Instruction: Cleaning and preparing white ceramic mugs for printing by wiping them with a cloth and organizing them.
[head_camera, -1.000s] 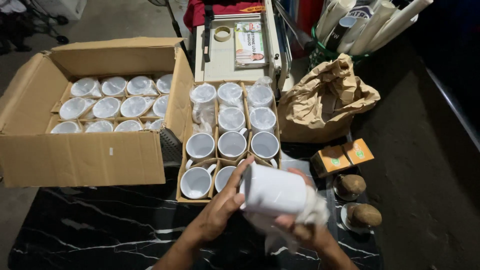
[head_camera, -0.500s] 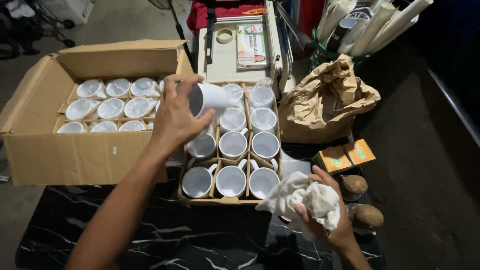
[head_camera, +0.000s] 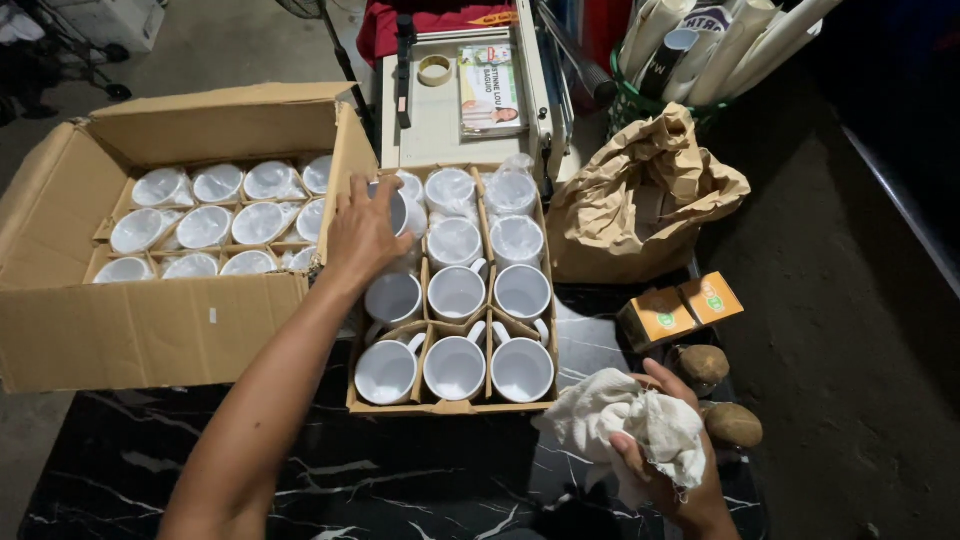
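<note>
Two hands are at work. Nearest me, my right hand (head_camera: 668, 462) has its fingers curled tight around a bunched white cloth (head_camera: 625, 428), low at the near right over the dark marble table (head_camera: 400, 480). Just beyond it lie two brown lumps (head_camera: 705, 365) and a pair of small orange boxes (head_camera: 678, 310).

Further out, my left hand (head_camera: 362, 232) reaches over the tray of white mugs (head_camera: 455, 370). Its fingers are spread and wrapped over the top of one mug (head_camera: 392, 205) at the tray's far left corner; the grip looks closed on the rim, though the palm hides most of the cup.

Risks as I judge them: that mug sits just beside the flap of the big cardboard box (head_camera: 150, 320), so a careless move could knock it against the flap or a neighbouring mug and chip it. A top-only hold could also slip. The loose cloth might snag a handle.

Farthest away, a crumpled paper bag (head_camera: 640, 200) and a pale machine (head_camera: 450, 110).
</note>
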